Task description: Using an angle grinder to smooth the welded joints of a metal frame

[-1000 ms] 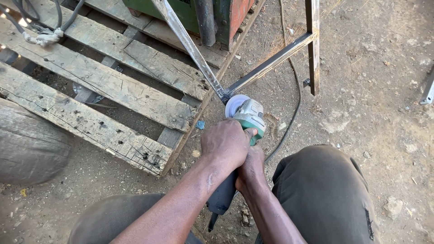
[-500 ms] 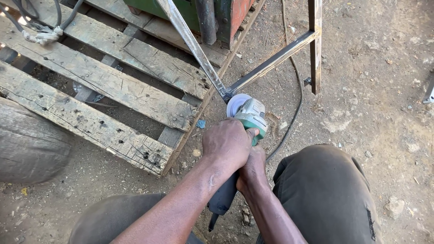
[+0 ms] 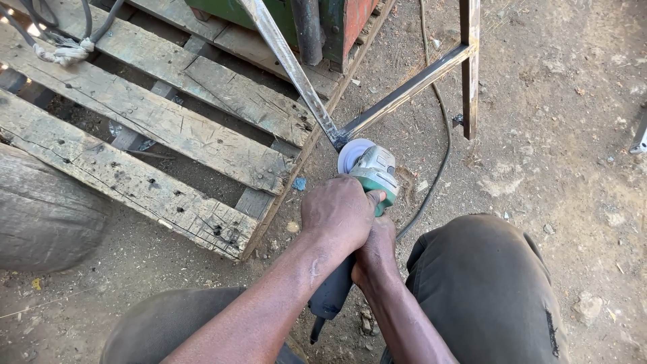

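Left hand (image 3: 339, 214): closed over the top of the grinder (image 3: 360, 202), just behind its head.
Right hand (image 3: 376, 251): wrapped round the grinder's dark body, partly under the left hand.
Grinder: green and grey, pointing away from the person, its disc (image 3: 352, 153) at the joint (image 3: 337, 138) where two steel bars meet.
Frame (image 3: 411, 84): thin metal bars, one running up-left over the pallet, one up-right to an upright bar.
Pallet (image 3: 168, 145): weathered wood, left of the grinder, its corner close beside the joint.
Cable (image 3: 441, 145): black, curving over the dirt ground to the right of the grinder.
Knees (image 3: 485, 290): in dark trousers, either side of the arms.
Box (image 3: 323, 20): green and red metal, on the pallet's far end.
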